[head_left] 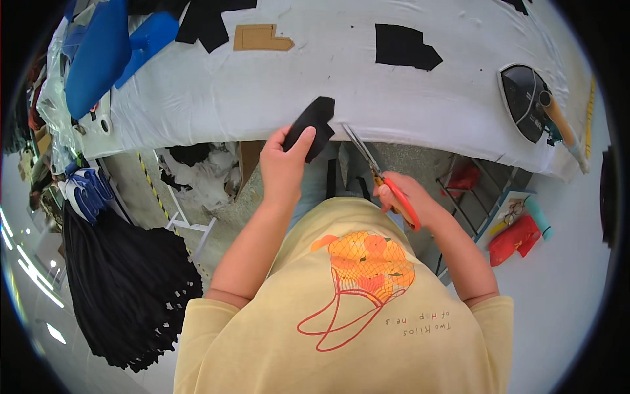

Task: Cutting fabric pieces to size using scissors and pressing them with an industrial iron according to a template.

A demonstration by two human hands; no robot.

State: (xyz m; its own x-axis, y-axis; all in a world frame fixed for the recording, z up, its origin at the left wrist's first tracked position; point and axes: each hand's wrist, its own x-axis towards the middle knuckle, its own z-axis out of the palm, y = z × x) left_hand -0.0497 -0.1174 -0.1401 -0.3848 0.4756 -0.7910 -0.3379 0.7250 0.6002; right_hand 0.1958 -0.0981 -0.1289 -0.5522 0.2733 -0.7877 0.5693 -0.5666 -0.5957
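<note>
My left hand (283,161) pinches a folded piece of black fabric (314,125) between thumb and fingers, just over the near edge of the white-covered table (216,105). To its right, my right hand (405,197) grips a pair of scissors (400,196) by the red-orange handles. The blades point up and left, their tips a short way right of the fabric and apart from it. On the table beyond lie a tan card template (262,37) and a flat black fabric piece (407,47) of similar outline.
An iron (525,102) with a wooden handle rests at the table's right end. Blue curved forms (98,59) and more black fabric (207,23) occupy the far left. Gathered black cloth (125,282) hangs at left. A red pouch (515,240) lies at lower right.
</note>
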